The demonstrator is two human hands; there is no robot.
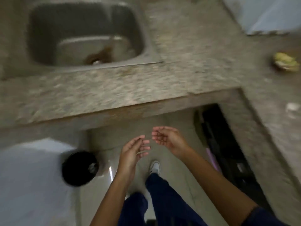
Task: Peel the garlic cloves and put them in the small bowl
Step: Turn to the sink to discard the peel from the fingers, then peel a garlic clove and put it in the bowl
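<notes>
Both hands hang in front of the body, below the worktop's edge, holding nothing: the left hand [135, 150] has its fingers straight and loosely spread, palm turned inward, and the right hand [166, 138] is cupped slack with its fingertips pointing at the left's, the two near each other but apart. I'd judge they are held free like this because the person is walking, between one spot and the next, not working on anything. No garlic cloves and no small bowl can be made out anywhere in this blurred view, so where they are cannot be told. Past the hands, at twelve o'clock, runs the speckled stone worktop [114, 92], and set into it at eleven o'clock is a steel sink [146, 46] with a brownish smear near its drain. At two o'clock on the worktop lies a yellow-green lump [285, 61], too smeared to name. At eight o'clock on the floor stands a black round bin [79, 168]; under the worktop at three o'clock a dark opening [228, 152] gapes. A white shoe [155, 166] steps forward just below the hands.
</notes>
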